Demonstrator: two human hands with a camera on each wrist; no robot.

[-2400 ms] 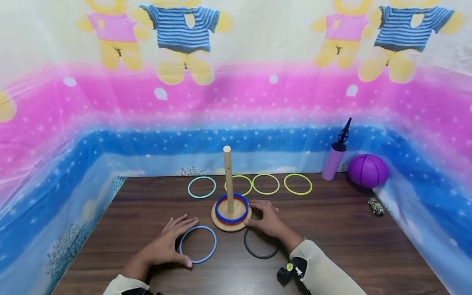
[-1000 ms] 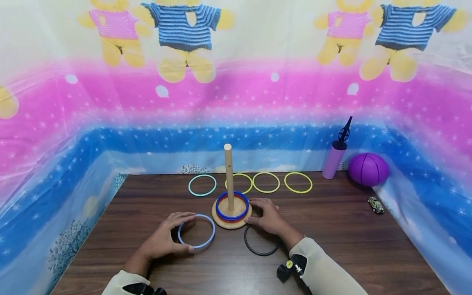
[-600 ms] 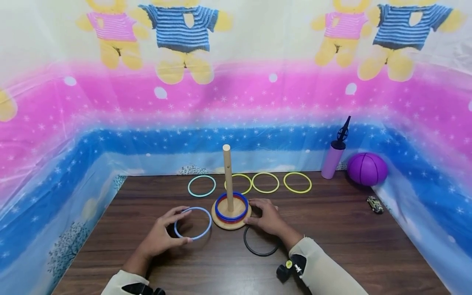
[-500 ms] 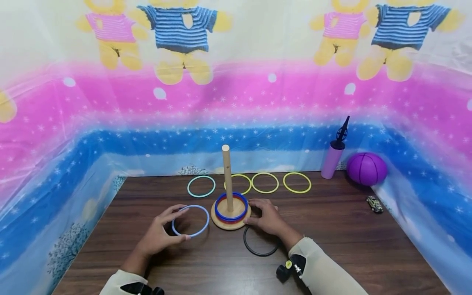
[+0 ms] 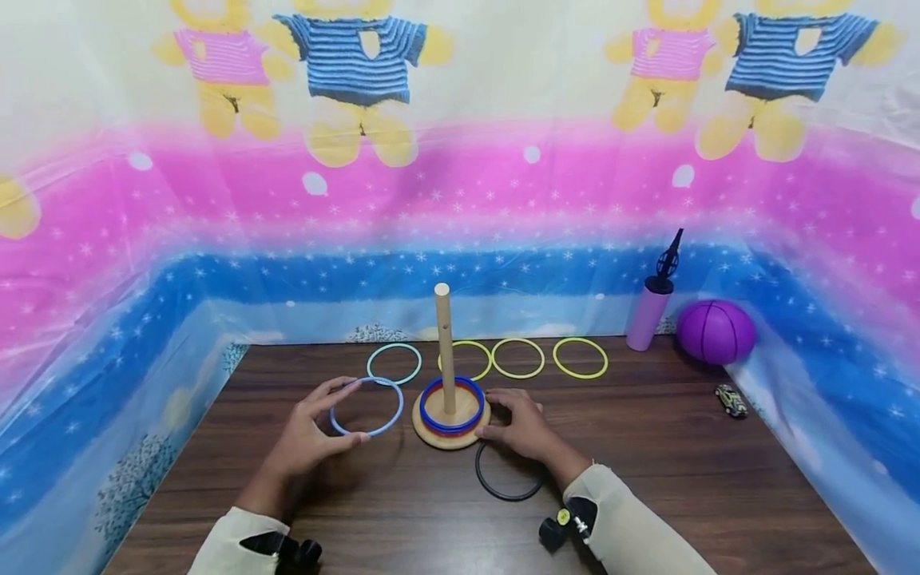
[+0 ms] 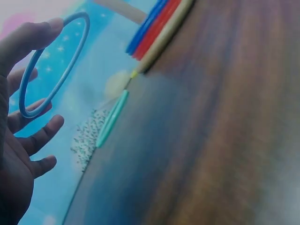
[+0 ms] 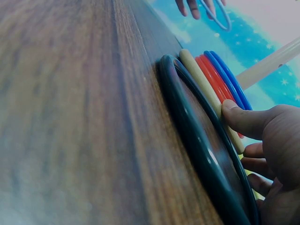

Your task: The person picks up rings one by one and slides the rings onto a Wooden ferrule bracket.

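We hold the light blue ring point(image 5: 366, 406) in our left hand point(image 5: 305, 439), pinched between thumb and fingers and lifted off the counter point(image 5: 647, 447), just left of the wooden peg point(image 5: 445, 347). Our right hand point(image 5: 523, 425) lies with its fingers spread and relaxed against the rim of the round wooden base point(image 5: 451, 431); it presses there and grips nothing. On the base, around the peg, there are already blue rings point(image 5: 452, 403) above red rings point(image 7: 213, 79).

We think a few things could go wrong from here. The ring is thin and our grip is only on its near edge, so it may tilt or slip out of the fingers; then it would fall on the counter and perhaps roll away. The top of the peg stands clearly higher than the ring now, so if we move sideways without lifting enough, the ring would knock the peg. The right hand should stop the base from tipping, but its fingers are very near the stacked rings, and a falling ring could land on them and not settle flat.

The black ring point(image 5: 507, 479) lies on the counter partly under our right hand, touching the base in the right wrist view, so a small shift of that hand may push it. The teal ring point(image 5: 393, 363) and the yellow rings point(image 5: 548, 358) lie behind the peg, apart from our hands.
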